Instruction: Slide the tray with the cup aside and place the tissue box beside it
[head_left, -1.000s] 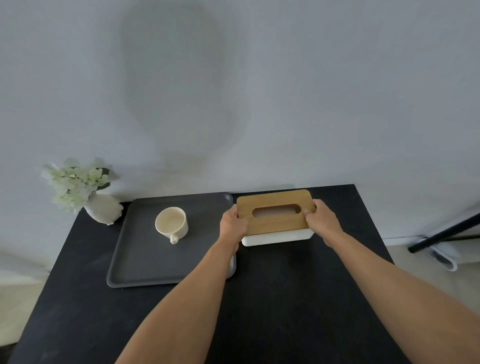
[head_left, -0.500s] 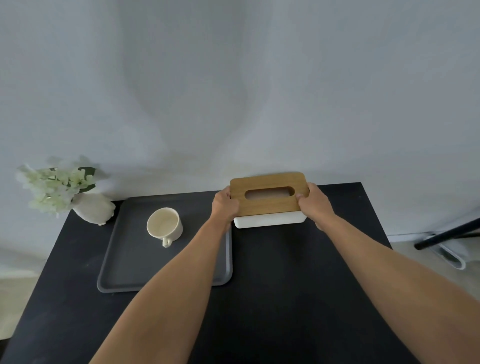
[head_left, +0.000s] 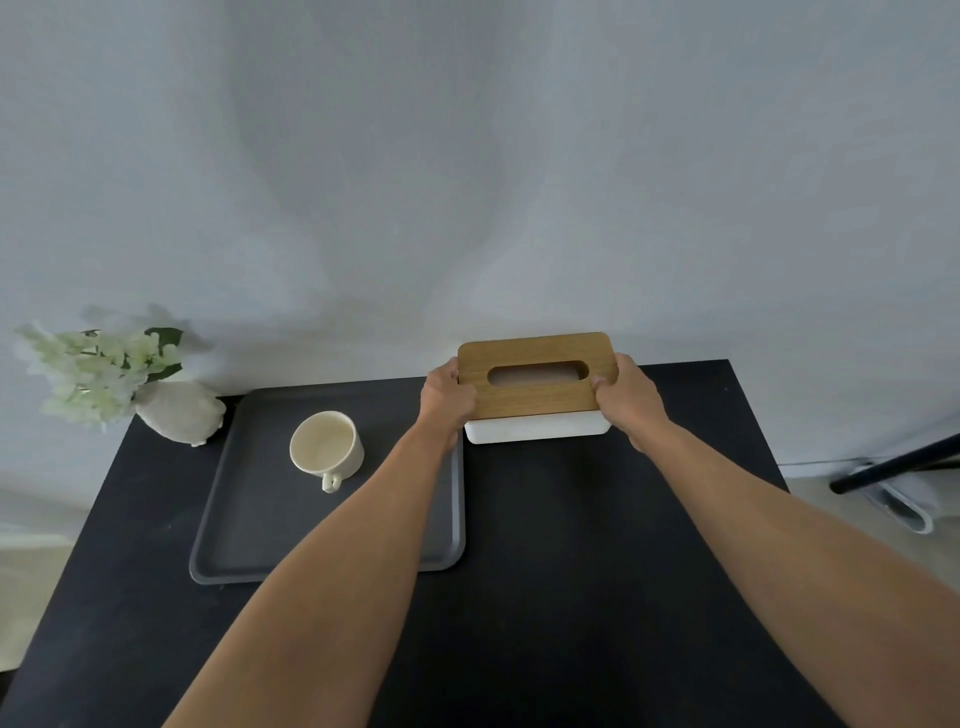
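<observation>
A white tissue box (head_left: 537, 387) with a wooden slotted lid is at the back of the black table, right of the tray. My left hand (head_left: 445, 402) grips its left end and my right hand (head_left: 630, 400) grips its right end. I cannot tell whether the box rests on the table or is just above it. The dark grey tray (head_left: 249, 525) lies on the left half of the table, and a cream cup (head_left: 326, 449) stands upright in it, handle toward me. My left forearm crosses over the tray's right part.
A white vase with pale flowers (head_left: 176, 410) stands at the back left corner beside the tray. A grey wall rises right behind the black table (head_left: 571, 545). Off the right edge, a black rod (head_left: 893, 465) and a white object lie on the floor.
Both hands have carried the tissue box away from me toward the wall, keeping it beside the tray's right edge. The tray and cup have stayed in place.
</observation>
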